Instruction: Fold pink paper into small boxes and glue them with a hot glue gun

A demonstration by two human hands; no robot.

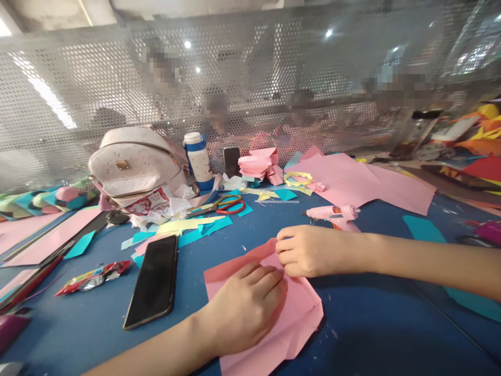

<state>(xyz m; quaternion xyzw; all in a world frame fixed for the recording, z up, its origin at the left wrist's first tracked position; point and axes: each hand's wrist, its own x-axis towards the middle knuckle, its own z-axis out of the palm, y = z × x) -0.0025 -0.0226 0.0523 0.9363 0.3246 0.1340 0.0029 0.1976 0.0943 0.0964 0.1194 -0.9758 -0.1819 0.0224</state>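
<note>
A folded sheet of pink paper (291, 321) lies on the blue table in front of me, its far edge turned over as a darker strip. My left hand (248, 303) rests on top of the sheet, fingers curled together and pressing against it near the middle. At the far right corner of the sheet, my right hand (299, 250) is closed on the paper's edge, with its fingertips partly hidden. The two hands almost touch. Just beyond my right hand lies a pink glue gun (334, 213), its nozzle pointing left.
To the left are a black phone (152, 282) and a red snack wrapper (94, 277). Farther back sit scissors (229, 203), paper scraps (205, 230), a white backpack (136, 162), a bottle (198, 162) and large pink sheets (352, 177). A perforated metal screen (250, 68) borders the table.
</note>
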